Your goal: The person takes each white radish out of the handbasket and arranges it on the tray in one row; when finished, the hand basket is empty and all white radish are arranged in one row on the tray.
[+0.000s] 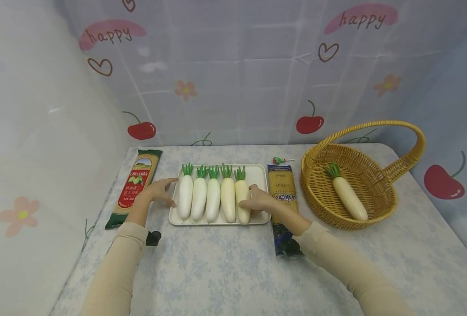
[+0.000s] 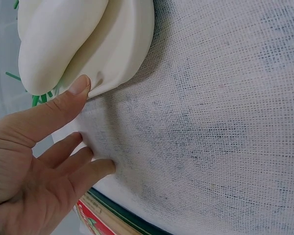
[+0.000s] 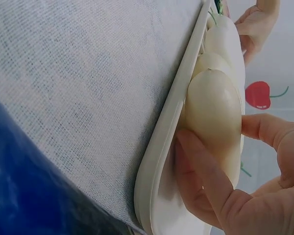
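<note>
On a white tray (image 1: pixel 262 175), several white radishes (image 1: pixel 212 199) with green tops lie side by side. My right hand (image 1: pixel 260 199) holds the rightmost, yellowish radish (image 3: pixel 213 110); in the right wrist view the thumb lies on one side and the fingers curl against the other. The radish lies in line with the others in the tray. At the tray's left edge is my left hand (image 1: pixel 160 192). In the left wrist view its thumb rests at the tray rim (image 2: pixel 142 44), and the other fingers are loosely bent outside the tray, holding nothing.
A wicker basket (image 1: pixel 312 202) with a tall handle stands at the right, one radish (image 1: pixel 349 197) inside. A blue-and-yellow pasta pack (image 1: pixel 282 182) lies under the right forearm; a red-and-green pasta pack (image 1: pixel 138 180) lies left. A lollipop (image 1: pixel 279 160) sits behind the tray.
</note>
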A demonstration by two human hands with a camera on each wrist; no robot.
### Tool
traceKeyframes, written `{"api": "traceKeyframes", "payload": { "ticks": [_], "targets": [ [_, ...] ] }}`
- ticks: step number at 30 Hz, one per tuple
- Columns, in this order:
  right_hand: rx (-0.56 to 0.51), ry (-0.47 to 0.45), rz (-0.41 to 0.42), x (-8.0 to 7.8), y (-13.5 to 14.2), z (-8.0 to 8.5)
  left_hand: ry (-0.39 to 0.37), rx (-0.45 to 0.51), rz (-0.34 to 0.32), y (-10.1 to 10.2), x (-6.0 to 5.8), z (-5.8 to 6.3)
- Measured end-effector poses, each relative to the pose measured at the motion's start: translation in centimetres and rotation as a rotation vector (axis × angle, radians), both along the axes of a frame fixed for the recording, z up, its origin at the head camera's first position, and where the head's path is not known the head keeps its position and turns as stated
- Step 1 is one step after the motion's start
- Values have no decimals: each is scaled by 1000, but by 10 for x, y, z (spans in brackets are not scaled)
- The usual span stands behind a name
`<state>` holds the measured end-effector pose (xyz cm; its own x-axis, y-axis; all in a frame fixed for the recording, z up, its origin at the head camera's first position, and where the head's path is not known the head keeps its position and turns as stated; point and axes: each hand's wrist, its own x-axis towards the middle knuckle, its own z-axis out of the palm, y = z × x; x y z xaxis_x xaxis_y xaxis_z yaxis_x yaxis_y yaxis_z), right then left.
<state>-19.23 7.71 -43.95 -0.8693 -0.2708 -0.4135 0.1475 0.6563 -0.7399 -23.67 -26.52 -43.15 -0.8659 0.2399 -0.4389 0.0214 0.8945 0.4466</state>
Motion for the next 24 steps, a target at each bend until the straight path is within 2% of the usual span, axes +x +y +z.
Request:
{"api": "traceKeyframes", "payload": {
  "ticks": [8, 14, 24],
  "targets": [
    [10, 8, 24, 2, 1, 0, -3, 5, -6, -1, 0, 0],
    [-37, -49, 14, 1, 1, 1, -7, 9, -5, 0, -1, 0],
    [-103, -55, -23, 0, 0, 2, -8, 4, 4, 0, 0, 1]
  ]
}}
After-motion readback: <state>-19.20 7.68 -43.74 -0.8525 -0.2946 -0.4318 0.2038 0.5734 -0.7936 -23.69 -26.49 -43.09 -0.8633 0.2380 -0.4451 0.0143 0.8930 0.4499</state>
